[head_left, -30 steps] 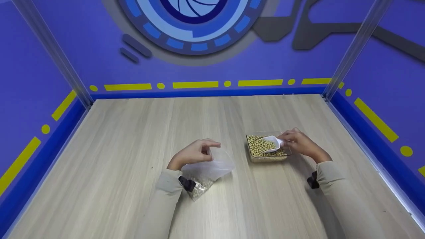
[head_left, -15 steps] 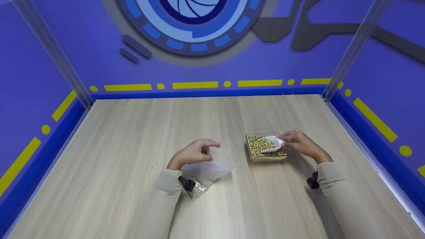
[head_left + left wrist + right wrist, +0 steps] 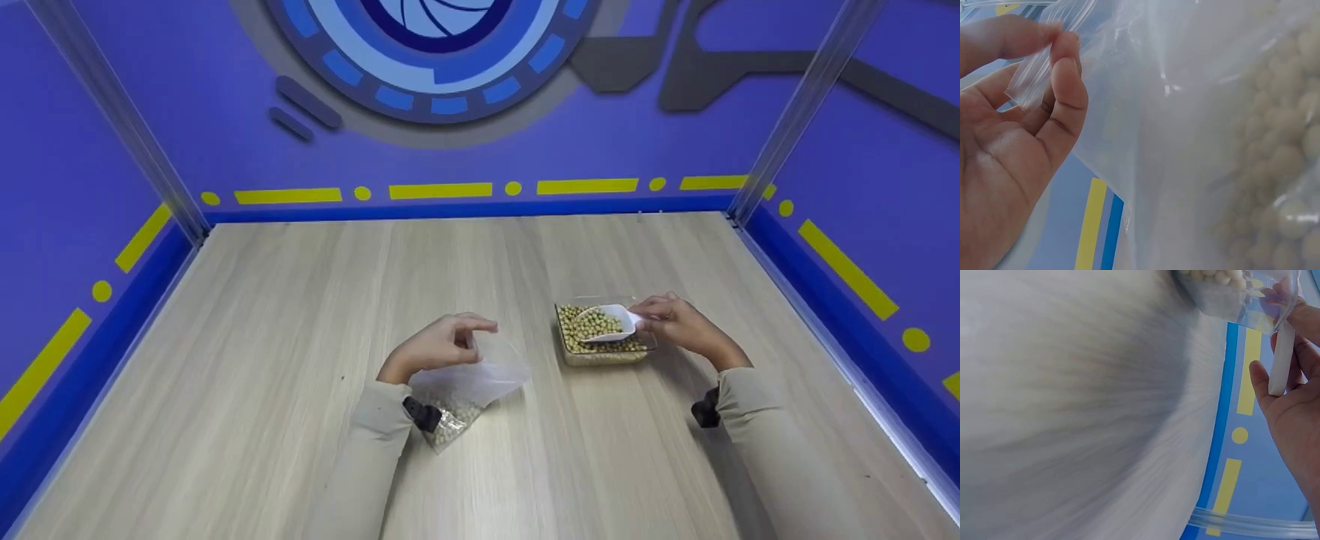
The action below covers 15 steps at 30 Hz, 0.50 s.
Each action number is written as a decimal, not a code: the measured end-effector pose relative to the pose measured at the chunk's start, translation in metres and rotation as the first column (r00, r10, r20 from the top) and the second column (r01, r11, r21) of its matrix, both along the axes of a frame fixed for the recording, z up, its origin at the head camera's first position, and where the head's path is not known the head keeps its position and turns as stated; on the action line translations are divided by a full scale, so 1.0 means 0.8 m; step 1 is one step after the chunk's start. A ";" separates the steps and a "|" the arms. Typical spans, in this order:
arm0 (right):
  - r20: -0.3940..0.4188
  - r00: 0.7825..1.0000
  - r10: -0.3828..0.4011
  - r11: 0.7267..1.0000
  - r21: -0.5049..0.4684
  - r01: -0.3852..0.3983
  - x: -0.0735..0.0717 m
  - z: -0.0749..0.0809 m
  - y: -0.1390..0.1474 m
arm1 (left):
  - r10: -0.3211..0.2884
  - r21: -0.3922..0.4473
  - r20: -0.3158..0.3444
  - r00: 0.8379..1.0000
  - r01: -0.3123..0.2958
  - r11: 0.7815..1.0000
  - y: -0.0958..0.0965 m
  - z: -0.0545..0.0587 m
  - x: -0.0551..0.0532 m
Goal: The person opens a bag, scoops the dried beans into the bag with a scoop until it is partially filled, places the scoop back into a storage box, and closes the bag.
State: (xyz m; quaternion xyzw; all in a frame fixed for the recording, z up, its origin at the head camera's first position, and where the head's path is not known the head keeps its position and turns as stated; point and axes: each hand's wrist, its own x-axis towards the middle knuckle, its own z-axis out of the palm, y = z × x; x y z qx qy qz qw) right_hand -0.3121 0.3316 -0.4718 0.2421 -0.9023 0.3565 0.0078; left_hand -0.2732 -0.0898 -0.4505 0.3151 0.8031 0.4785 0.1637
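Observation:
My left hand point(image 3: 439, 346) pinches the top edge of a clear zip bag point(image 3: 1145, 112) between thumb and fingers. Pale round beans point(image 3: 1280, 157) fill the bag's lower part, which hangs below the wrist in the head view. On the right, my right hand point(image 3: 682, 324) grips the handle of a white scoop point(image 3: 622, 322). The scoop carries a heap of yellowish beans and lies over a clear rectangular container point(image 3: 606, 360) full of the same beans. In the right wrist view the scoop's handle point(image 3: 1282, 363) sits between thumb and fingers, beside the container's wall.
Everything is on a light wood-grain table point(image 3: 300, 300). Blue printed panels point(image 3: 465, 165) with yellow dashes enclose it at the back and both sides, with metal posts at the far corners. Black wrist cameras point(image 3: 421, 414) are strapped to both sleeves.
The scoop has shifted slightly left and levelled out, its front edge now showing above the beans in the container. My left hand and the bag have stayed in place.

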 end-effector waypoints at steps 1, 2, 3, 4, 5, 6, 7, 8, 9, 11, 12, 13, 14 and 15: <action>0.022 1.000 -0.013 1.000 0.001 0.013 0.001 0.001 -0.001 | 0.002 -0.001 -0.002 1.000 -0.002 1.000 0.000 0.000 0.000; 0.038 0.999 -0.021 1.000 0.003 0.021 0.001 0.001 -0.001 | 0.005 -0.001 -0.001 1.000 -0.005 1.000 0.000 0.000 0.000; 0.054 0.998 -0.030 1.000 0.007 0.029 0.001 0.002 -0.001 | 0.007 -0.001 0.000 1.000 -0.007 1.000 0.000 0.000 0.000; 0.070 0.997 -0.036 0.999 0.010 0.036 0.001 0.003 -0.001 | 0.008 0.000 0.001 1.000 -0.008 1.000 0.000 0.000 0.000; 0.084 0.996 -0.042 0.999 0.009 0.042 0.001 0.003 -0.001 | 0.008 0.003 0.001 1.000 -0.008 1.000 0.000 0.000 0.000; 0.099 0.994 -0.045 0.999 0.008 0.045 0.002 0.004 -0.001 | 0.009 0.003 -0.001 1.000 -0.009 1.000 0.000 -0.001 0.000; 0.107 0.993 -0.046 0.999 0.005 0.046 0.002 0.004 -0.001 | 0.008 0.003 -0.001 1.000 -0.008 1.000 0.000 -0.001 0.000; 0.110 0.993 -0.045 0.999 0.004 0.045 0.002 0.005 -0.001 | 0.007 0.003 -0.001 1.000 -0.007 1.000 0.000 -0.001 0.000; 0.110 0.993 -0.045 0.999 0.003 0.045 0.002 0.004 -0.001 | 0.005 0.004 -0.003 1.000 -0.005 1.000 0.000 -0.001 0.000; 0.111 0.993 -0.045 0.999 -0.007 0.046 0.002 0.004 -0.001 | 0.003 0.006 -0.002 1.000 -0.003 1.000 0.001 -0.001 0.000; 0.112 0.993 -0.045 0.999 -0.015 0.047 0.002 0.003 -0.001 | 0.002 0.006 -0.001 1.000 -0.002 1.000 0.001 -0.001 0.000; 0.111 0.993 -0.047 0.999 -0.021 0.050 0.002 0.002 -0.001 | 0.001 0.008 0.001 1.000 -0.001 1.000 0.001 -0.001 0.000; 0.104 0.994 -0.046 0.999 -0.023 0.049 0.002 0.001 0.000 | 0.001 0.010 0.002 1.000 -0.001 1.000 0.001 -0.001 0.001; 0.098 0.994 -0.047 0.998 -0.025 0.050 0.003 0.000 0.000 | 0.002 0.011 0.003 1.000 -0.002 1.000 0.000 -0.001 0.001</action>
